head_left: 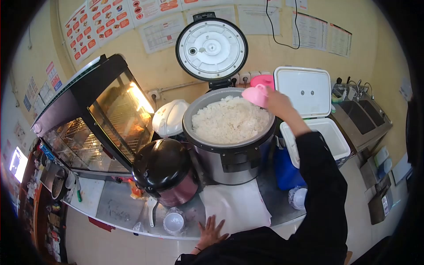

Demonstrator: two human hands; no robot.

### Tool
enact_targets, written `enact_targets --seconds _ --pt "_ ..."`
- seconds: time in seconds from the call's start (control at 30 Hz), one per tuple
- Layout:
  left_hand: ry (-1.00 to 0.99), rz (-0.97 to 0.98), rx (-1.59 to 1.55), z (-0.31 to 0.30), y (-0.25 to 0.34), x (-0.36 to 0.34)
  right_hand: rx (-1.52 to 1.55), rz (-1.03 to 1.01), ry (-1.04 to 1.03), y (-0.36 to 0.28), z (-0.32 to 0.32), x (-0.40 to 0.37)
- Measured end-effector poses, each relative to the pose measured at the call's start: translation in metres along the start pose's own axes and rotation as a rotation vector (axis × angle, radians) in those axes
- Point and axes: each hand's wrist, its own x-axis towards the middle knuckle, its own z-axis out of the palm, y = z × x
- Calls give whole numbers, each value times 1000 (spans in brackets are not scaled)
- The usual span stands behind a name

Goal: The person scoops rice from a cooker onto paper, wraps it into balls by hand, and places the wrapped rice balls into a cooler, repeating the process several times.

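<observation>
A large rice cooker [229, 163] stands on the counter with its lid [212, 48] raised, full of cooked white rice [229, 120]. Over the pot's right rim my right hand [279, 105] is closed around a pink plastic cup [255, 95], which is tilted above the rice. Behind it shows another pink piece [262, 81], partly hidden. My left hand [212, 231] lies flat with fingers spread at the counter's front edge, beside sheets of white paper [238, 205]. Left of that hand is a small white bowl [174, 222] in clear plastic, near a white rice paddle [152, 211].
A smaller dark rice cooker [163, 165] and a white-lidded one [170, 118] stand left of the pot. Farther left is a lit glass display warmer [119, 119]. An opened blue-and-white cooler [335, 137] sits right, with a wrapped bowl [299, 198] in front and a sink [362, 117] beyond.
</observation>
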Motion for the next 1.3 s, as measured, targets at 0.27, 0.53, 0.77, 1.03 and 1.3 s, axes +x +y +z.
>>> enact_targets --seconds 0.27,0.53,0.77,1.03,1.3 --pt "101 12 -119 31 -23 -5 -178 -186 -279 -23 57 49" --pt "172 42 -323 -22 -38 6 -327 -87 -743 -54 22 60" --pt "431 250 -440 -72 -33 59 -103 -98 -1002 -76 0 41" --pt "659 386 -457 -155 7 115 271 -122 -1192 -122 29 38" --pt "750 255 -375 -149 25 168 321 -96 -1533 -104 3 34"
